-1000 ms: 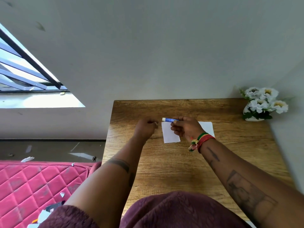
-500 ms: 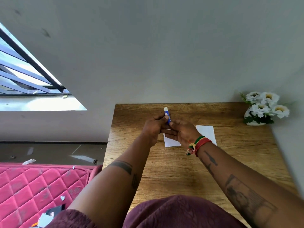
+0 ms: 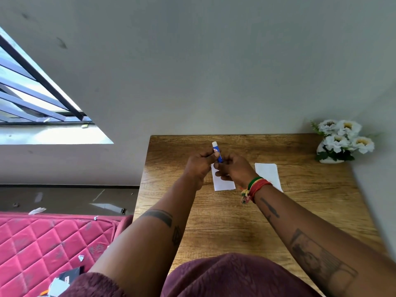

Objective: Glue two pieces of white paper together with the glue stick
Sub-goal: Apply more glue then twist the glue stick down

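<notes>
A blue glue stick [image 3: 216,152] with a white end points up and away, held above the wooden table [image 3: 235,211]. My left hand [image 3: 198,166] pinches its blue body with thumb and fingers. My right hand [image 3: 233,168] grips the stick's lower part, which its fingers hide. Under my hands lies a white paper piece [image 3: 224,184], partly covered. A second white paper piece [image 3: 267,173] lies flat just to the right, behind my right wrist.
A white vase of white flowers [image 3: 340,142] stands at the table's far right corner against the wall. A pink quilted mattress [image 3: 42,243] with paper scraps lies left of the table. The table's left edge runs beside my left forearm.
The glue stick turned from lying sideways in my right hand to pointing up. My left hand came in from the left and now grips it too.
</notes>
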### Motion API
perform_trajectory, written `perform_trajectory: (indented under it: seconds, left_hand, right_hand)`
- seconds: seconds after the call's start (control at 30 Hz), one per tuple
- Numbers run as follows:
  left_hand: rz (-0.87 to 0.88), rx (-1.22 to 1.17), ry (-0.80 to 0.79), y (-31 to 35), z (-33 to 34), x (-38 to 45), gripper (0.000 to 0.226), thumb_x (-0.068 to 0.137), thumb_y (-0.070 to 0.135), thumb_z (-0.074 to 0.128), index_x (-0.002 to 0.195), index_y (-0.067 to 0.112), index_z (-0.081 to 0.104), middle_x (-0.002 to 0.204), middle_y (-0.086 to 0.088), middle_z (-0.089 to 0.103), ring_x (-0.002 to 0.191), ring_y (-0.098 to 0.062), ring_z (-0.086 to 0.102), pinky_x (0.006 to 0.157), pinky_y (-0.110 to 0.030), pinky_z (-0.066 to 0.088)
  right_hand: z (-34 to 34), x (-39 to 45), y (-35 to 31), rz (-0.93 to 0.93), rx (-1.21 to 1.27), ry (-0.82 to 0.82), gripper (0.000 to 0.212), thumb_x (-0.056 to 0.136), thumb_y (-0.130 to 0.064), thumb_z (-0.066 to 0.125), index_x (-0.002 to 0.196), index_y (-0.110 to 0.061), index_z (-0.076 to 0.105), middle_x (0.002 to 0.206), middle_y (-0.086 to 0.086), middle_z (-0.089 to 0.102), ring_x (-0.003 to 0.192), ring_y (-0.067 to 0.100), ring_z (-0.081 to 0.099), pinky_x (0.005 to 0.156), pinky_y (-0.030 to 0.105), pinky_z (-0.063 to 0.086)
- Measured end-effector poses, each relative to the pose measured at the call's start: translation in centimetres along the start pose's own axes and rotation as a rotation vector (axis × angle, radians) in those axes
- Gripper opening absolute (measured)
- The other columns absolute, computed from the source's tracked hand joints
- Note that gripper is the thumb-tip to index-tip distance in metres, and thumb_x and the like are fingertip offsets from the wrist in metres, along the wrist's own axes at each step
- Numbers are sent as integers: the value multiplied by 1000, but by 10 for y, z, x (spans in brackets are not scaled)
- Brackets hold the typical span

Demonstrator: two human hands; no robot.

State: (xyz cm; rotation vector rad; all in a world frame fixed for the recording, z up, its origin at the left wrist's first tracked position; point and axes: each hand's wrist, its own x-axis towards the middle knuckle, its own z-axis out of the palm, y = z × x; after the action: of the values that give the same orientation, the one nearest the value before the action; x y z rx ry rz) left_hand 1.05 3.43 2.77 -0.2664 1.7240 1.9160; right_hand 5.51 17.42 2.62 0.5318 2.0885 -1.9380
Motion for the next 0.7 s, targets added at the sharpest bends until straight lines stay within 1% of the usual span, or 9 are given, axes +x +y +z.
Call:
perform_trajectory:
  seconds: [0.07, 0.13, 0.2, 0.27, 0.33, 0.4, 0.57, 0.63, 0.7]
  left_hand:
    - [-10, -12, 14, 1, -2, 1, 17, 96, 18, 71, 109, 18, 80, 102, 1, 80, 100, -13, 72, 76, -24, 51]
    - [-7, -3, 17, 1, -3, 2, 17, 96, 19, 71, 110, 18, 80, 105, 1, 80, 106, -14, 70, 82, -28, 50]
    - [-3, 9, 15, 0, -3, 2, 18, 96, 18, 70, 111, 17, 80, 107, 1, 79, 108, -15, 68, 85, -30, 49]
    - [-7, 21, 14, -1, -3, 1, 18, 97, 18, 70, 112, 15, 79, 107, 1, 79, 106, -14, 68, 84, -30, 49]
    - [-12, 31, 16, -1, -2, 1, 20, 96, 18, 70, 113, 12, 79, 108, -1, 79, 104, -15, 69, 81, -30, 49]
    - [-14, 44, 19, -2, -2, 2, 22, 96, 19, 71, 115, 10, 78, 109, -3, 78, 105, -16, 69, 81, -30, 50]
    - [-29, 53, 41, -2, -3, 3, 21, 95, 19, 72, 113, 11, 78, 110, -4, 78, 111, -20, 67, 99, -39, 49]
    - [-28, 61, 39, -2, -4, 4, 21, 95, 18, 72, 113, 11, 78, 111, -4, 78, 111, -19, 67, 99, -38, 49]
    - [-18, 71, 31, -3, -5, 4, 20, 96, 18, 71, 113, 11, 78, 109, -3, 78, 108, -16, 68, 91, -33, 50]
  right_hand:
    - [-2, -2, 0, 13, -4, -75, 13, 100, -22, 63, 110, -26, 69, 104, 2, 76, 84, 16, 75, 71, 28, 59]
    - [-3, -2, 0, 6, -37, -78, 16, 104, -21, 55, 111, -26, 69, 105, 1, 75, 85, 16, 75, 73, 28, 59]
    - [-4, -1, 0, 3, -76, -34, 15, 103, -19, 58, 110, -21, 70, 104, 3, 75, 83, 16, 73, 75, 30, 59]
    - [-4, 0, 0, 12, -98, -6, 12, 99, -18, 65, 108, -16, 72, 101, 5, 74, 82, 17, 72, 76, 32, 58]
    - [-3, -1, -1, 9, -100, 4, 6, 95, -17, 70, 100, -19, 72, 97, 4, 73, 82, 20, 71, 75, 35, 58]
    - [-3, -2, -2, 2, -90, 8, 6, 94, -17, 71, 97, -22, 70, 95, 3, 72, 82, 21, 71, 72, 34, 57]
    - [-4, -4, -1, 32, -74, -86, 22, 104, -22, 56, 123, -22, 65, 109, 3, 73, 85, 18, 73, 70, 27, 56]
    - [-4, -3, 0, 13, -106, -60, 20, 104, -19, 56, 120, -19, 68, 105, 4, 73, 80, 17, 71, 70, 28, 56]
    - [-3, -2, 1, -2, -135, -26, 12, 100, -17, 62, 107, -19, 72, 97, 3, 72, 75, 15, 69, 68, 29, 55]
